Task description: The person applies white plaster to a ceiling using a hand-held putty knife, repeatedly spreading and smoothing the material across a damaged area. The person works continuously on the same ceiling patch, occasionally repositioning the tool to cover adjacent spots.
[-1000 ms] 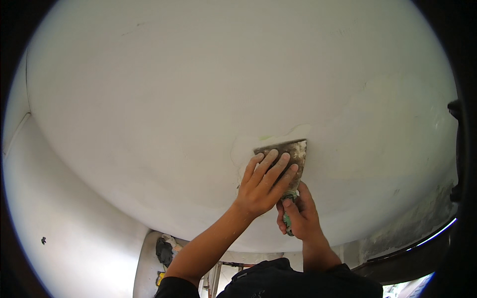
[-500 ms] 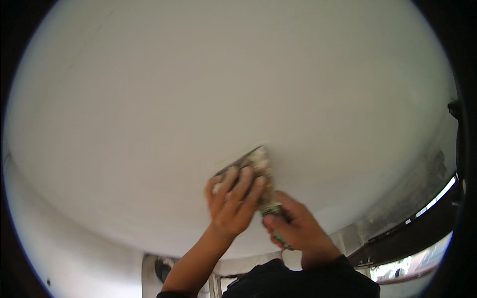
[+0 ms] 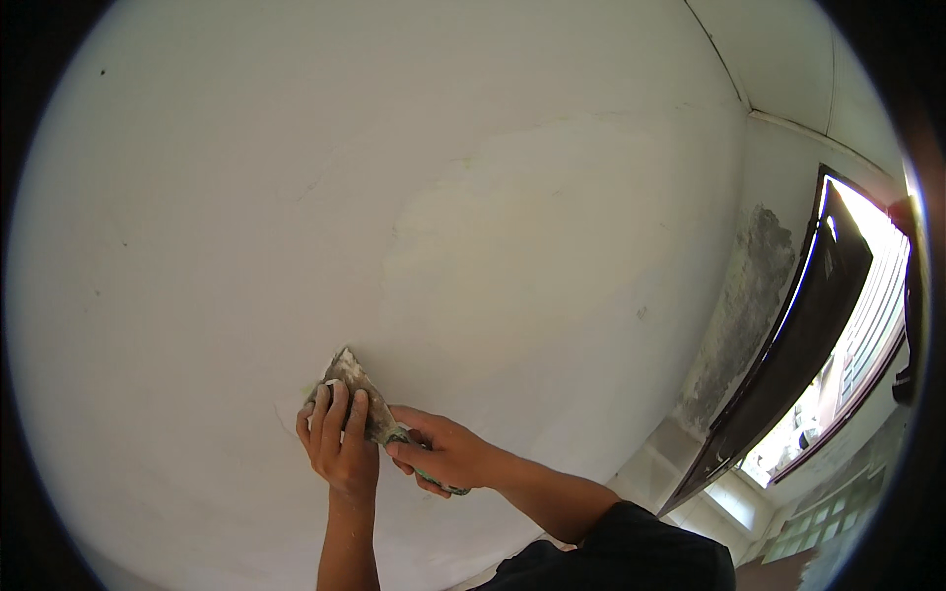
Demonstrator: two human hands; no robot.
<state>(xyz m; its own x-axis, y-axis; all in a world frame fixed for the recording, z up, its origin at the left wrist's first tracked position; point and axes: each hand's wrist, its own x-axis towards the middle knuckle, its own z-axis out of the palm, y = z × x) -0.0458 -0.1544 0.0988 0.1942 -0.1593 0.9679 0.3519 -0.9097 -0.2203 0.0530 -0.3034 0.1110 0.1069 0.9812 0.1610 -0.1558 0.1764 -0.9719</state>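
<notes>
My right hand (image 3: 434, 453) is closed round the green handle of a putty knife (image 3: 357, 374). Its wide, dirty metal blade rests against a white plastered wall (image 3: 217, 236), low and left of the picture's middle. My left hand (image 3: 337, 443) lies over the blade with fingers apart and slightly bent, their tips pressed on the metal. A paler patch (image 3: 503, 246) with an irregular outline is on the surface above and right of the hands.
On the right, a dark-framed window (image 3: 818, 325) stands with a dark panel and bars, beside grey stained wall (image 3: 739, 305). A panelled ceiling (image 3: 788, 59) with seams meets the wall at the upper right.
My view has turned, bringing the window and ceiling seams into sight at right. Both hands and the knife have shifted leftward and down in the picture, the blade now steeper.
</notes>
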